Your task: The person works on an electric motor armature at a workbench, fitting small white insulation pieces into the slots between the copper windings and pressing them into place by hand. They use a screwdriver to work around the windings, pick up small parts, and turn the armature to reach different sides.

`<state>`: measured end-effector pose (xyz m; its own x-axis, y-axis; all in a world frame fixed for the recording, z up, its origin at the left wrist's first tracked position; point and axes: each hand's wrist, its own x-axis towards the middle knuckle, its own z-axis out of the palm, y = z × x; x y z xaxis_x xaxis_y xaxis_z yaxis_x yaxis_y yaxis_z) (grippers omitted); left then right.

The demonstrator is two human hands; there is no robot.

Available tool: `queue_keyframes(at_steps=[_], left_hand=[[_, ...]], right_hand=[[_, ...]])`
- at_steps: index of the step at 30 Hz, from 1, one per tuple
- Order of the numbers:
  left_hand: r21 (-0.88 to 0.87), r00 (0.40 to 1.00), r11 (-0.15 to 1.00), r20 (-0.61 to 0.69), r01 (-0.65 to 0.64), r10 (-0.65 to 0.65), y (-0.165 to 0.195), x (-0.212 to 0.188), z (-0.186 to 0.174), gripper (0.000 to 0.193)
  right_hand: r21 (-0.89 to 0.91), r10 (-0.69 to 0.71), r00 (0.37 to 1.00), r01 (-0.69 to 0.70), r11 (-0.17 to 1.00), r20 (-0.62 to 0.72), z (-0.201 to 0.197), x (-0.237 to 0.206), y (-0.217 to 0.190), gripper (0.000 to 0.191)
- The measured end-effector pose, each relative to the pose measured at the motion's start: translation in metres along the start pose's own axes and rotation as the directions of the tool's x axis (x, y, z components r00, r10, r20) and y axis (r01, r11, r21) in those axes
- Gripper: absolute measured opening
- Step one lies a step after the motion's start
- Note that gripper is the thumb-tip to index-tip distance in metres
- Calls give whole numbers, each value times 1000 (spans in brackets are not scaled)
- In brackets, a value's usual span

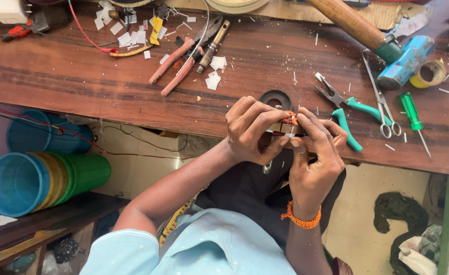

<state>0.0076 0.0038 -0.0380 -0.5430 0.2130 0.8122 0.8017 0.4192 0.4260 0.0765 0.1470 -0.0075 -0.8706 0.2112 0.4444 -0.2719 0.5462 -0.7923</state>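
Both hands meet at the near edge of a brown wooden workbench (pixel 107 86). My left hand (pixel 250 131) and my right hand (pixel 316 158) together grip a small metal part with copper-coloured wire windings (pixel 288 122). Fingertips of both hands pinch it from either side, hiding most of it. A black ring-shaped piece (pixel 275 98) lies on the bench just behind the hands. An orange thread band (pixel 300 219) circles my right wrist.
Green-handled pliers (pixel 347 109), scissors (pixel 382 107) and a green screwdriver (pixel 413 114) lie to the right. A hammer with a blue head (pixel 382 43) and a tape roll (pixel 430 74) sit farther back. Red-handled pliers (pixel 181 63) and paper scraps lie left. Stacked plastic buckets (pixel 41 178) rest below.
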Motion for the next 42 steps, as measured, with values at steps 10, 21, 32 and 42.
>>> queue_keyframes(at_steps=[10,21,32,42], left_hand=[[59,992,991,-44,121,-119,15,3,1,31],[-129,987,985,123,115,-100,4,-10,-6,54],[-210,975,972,215,105,-59,-6,-4,-5,46],[-316,931,924,351,217,-98,-13,13,-19,43]], right_hand=[[97,149,989,-147,984,-14,5,4,-6,31],[172,29,999,-32,985,15,-5,-6,21,35],[23,-116,993,116,993,-11,-8,2,39,34],[83,64,998,-66,994,26,-17,11,24,48]])
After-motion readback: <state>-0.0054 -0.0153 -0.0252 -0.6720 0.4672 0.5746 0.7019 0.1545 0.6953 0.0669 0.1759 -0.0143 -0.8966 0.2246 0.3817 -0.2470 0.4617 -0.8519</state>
